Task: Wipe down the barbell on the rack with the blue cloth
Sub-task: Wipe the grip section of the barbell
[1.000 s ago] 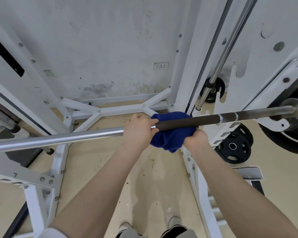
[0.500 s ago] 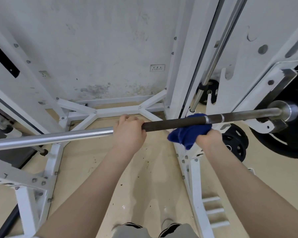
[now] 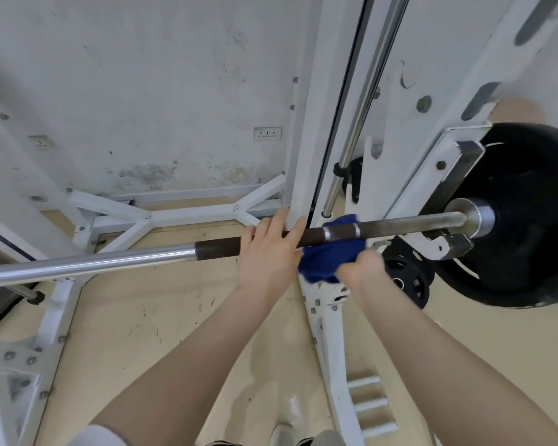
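Where hands (image 3: pixel 313 255) meet: blue cloth (image 3: pixel 327 262).

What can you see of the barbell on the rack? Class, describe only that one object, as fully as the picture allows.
The barbell is a long metal bar lying almost level across the white rack. Its left stretch is bright and shiny, the middle dark and rough-looking, the right stretch dull grey with pale rings. A black plate sits on its right end. The left hand grips the dark part; the right hand presses the blue cloth against its underside.
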